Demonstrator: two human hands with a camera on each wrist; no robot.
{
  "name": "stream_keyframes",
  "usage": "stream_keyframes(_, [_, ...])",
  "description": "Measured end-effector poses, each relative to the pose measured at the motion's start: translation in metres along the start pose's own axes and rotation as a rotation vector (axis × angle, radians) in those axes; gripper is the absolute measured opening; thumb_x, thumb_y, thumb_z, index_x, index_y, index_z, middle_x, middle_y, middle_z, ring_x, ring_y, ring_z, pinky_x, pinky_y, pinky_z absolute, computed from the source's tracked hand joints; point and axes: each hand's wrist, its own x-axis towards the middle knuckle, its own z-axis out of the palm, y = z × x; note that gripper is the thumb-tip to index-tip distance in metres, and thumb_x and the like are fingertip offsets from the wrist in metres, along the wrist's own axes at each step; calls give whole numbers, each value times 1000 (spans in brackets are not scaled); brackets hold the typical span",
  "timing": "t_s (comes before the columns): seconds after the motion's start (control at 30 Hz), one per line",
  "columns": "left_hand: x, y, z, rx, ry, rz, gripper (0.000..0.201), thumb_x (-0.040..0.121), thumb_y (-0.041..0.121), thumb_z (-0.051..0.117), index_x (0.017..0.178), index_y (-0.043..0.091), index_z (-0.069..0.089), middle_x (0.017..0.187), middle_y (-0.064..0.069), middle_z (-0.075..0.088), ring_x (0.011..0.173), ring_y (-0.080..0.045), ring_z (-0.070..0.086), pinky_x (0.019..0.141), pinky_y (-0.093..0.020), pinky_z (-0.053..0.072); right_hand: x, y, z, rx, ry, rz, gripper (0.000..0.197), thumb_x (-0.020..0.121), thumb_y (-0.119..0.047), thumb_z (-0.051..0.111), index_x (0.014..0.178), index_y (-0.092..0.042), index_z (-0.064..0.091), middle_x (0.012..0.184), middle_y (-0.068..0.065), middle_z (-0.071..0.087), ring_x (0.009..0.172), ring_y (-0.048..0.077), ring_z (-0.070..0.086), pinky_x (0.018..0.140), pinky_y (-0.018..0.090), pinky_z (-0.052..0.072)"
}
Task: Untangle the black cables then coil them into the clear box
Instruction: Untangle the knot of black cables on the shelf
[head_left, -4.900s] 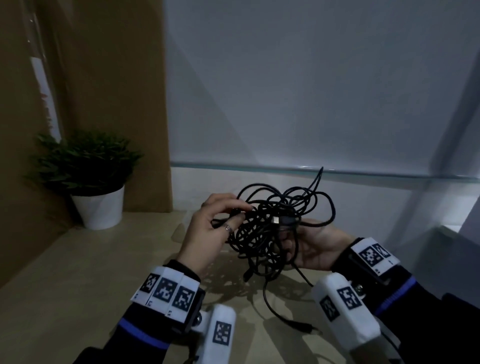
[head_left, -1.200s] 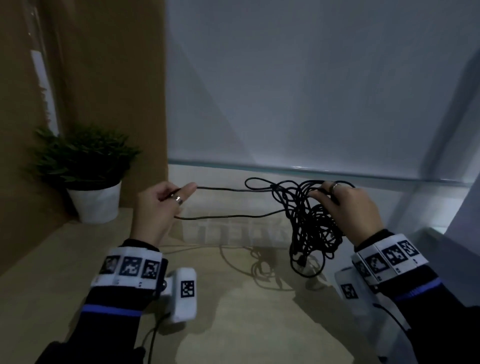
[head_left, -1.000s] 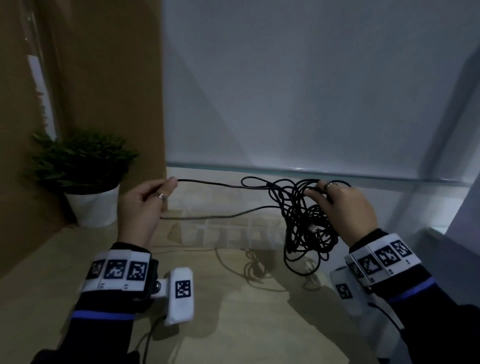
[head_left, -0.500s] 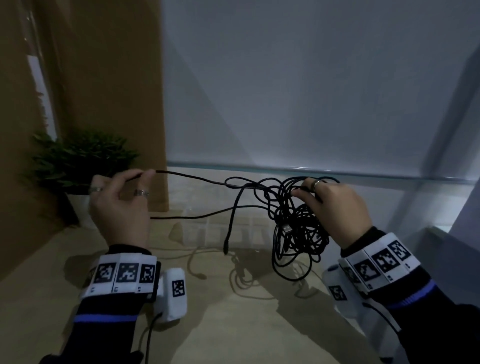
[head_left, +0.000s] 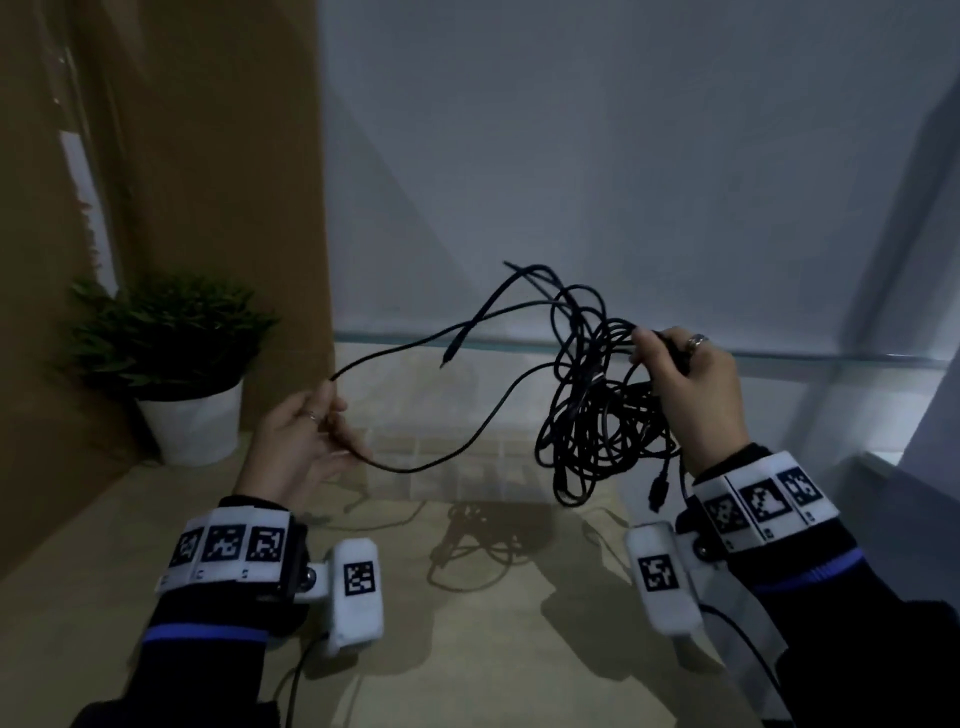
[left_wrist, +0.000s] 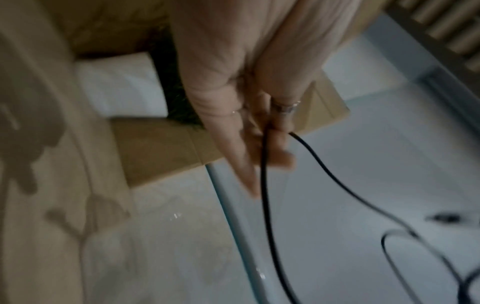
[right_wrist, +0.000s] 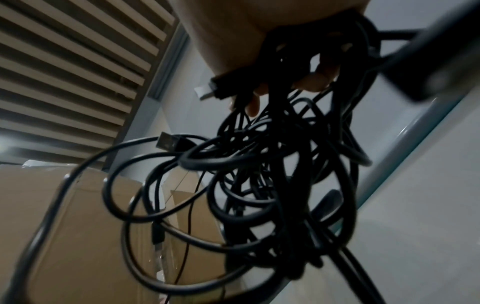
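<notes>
The black cables (head_left: 597, 415) hang as one knotted bundle from the right hand (head_left: 691, 395), well above the counter (head_left: 467, 649). The right wrist view shows that hand's fingers (right_wrist: 319, 78) curled round the top of the bundle, with loops and several plugs dangling below.

One strand has come out of the knot and runs leftward to the left hand (head_left: 301, 447). There, in the left wrist view, the fingers (left_wrist: 280, 144) pinch the strand, and it passes through the hand in a bend, so two runs of it lead back toward the bundle. A loose plug end (head_left: 451, 353) hangs in the air between the hands, nearer the knot.

The relation that matters is this: the freed strand lies roughly side to side, with the tangle to the right of the left hand's pinch. To draw more of it free, the left hand would likely have to pull away to the left while the right hand holds the knot in place.

The clear box (head_left: 441, 457) sits on the counter behind and below the hands, roughly between them; no cable seems to be in it yet.
</notes>
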Motion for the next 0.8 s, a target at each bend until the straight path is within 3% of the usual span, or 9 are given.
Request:
stream_keyframes(0.1, [-2, 2, 3, -139, -62, -95, 33, 98, 34, 40, 71, 14, 43, 39, 6, 29, 29, -5, 26, 38, -18, 45, 5, 7, -5, 52, 48, 50, 29, 90, -36, 57, 70, -16, 63, 53, -13, 51, 47, 0, 46, 54, 22, 35])
stream_keyframes(0.2, [1, 1, 3, -15, 35, -1, 25, 94, 29, 51, 72, 18, 47, 51, 6, 29, 39, -4, 26, 38, -16, 27, 4, 14, -6, 28, 10, 90, 28, 90, -33, 58, 66, -20, 60, 43, -16, 51, 42, 0, 47, 51, 20, 36])
stream_keyframes(0.3, [3, 1, -2, 220, 199, 234, 17, 91, 28, 58, 75, 23, 54, 67, 5, 46, 61, -5, 42, 56, -19, 33, -2, 15, -6, -127, -49, 25, 27, 90, -33, 59, 75, -11, 65, 57, -6, 59, 49, -1, 53, 51, 16, 37])
stream_keyframes(0.37, [2, 0, -4, 291, 311, 433, 13, 89, 24, 61, 78, 20, 58, 79, 4, 58, 75, -5, 52, 65, -13, 39, -6, 16, -4, -295, -92, -75, 30, 89, -35, 58, 84, -8, 68, 68, 6, 66, 62, 13, 60, 57, 26, 40])
stream_keyframes(0.47, [-1, -2, -7, 420, 445, 764, 11, 87, 17, 64, 89, 7, 64, 91, -8, 60, 77, 4, 54, 68, -8, 43, -14, 16, 5, -542, -116, -248, 31, 90, -40, 55, 89, -12, 69, 68, 6, 64, 68, 27, 60, 57, 28, 36])
stream_keyframes(0.53, [-1, -2, -10, 482, 516, 884, 18, 87, 18, 64, 91, 0, 67, 92, -11, 57, 78, 3, 50, 72, -17, 44, -17, 16, 9, -625, -79, -366, 29, 90, -39, 56, 88, -12, 69, 65, 8, 64, 63, 30, 61, 51, 28, 36])
stream_keyframes(0.67, [1, 2, -21, 668, 664, 940, 31, 87, 35, 62, 90, 5, 70, 87, -16, 61, 82, -30, 55, 71, -38, 41, -18, 10, 7, -732, -6, -504, 23, 87, -32, 64, 78, -11, 67, 51, 8, 60, 46, 30, 58, 41, 24, 33])
stream_keyframes(0.73, [-1, 3, -20, 778, 697, 892, 31, 87, 41, 60, 89, 12, 70, 85, -14, 62, 83, -34, 55, 78, -41, 34, -20, 7, 4, -734, -2, -541, 25, 86, -34, 59, 74, -13, 65, 44, 0, 52, 38, 25, 52, 37, 21, 30])
stream_keyframes(0.8, [1, 1, -18, 853, 639, 746, 24, 88, 44, 57, 85, 22, 65, 85, -7, 62, 89, -32, 55, 87, -48, 32, -21, 4, 0, -698, 9, -543, 28, 86, -36, 56, 72, -14, 65, 43, -8, 38, 36, 19, 45, 34, 21, 30])
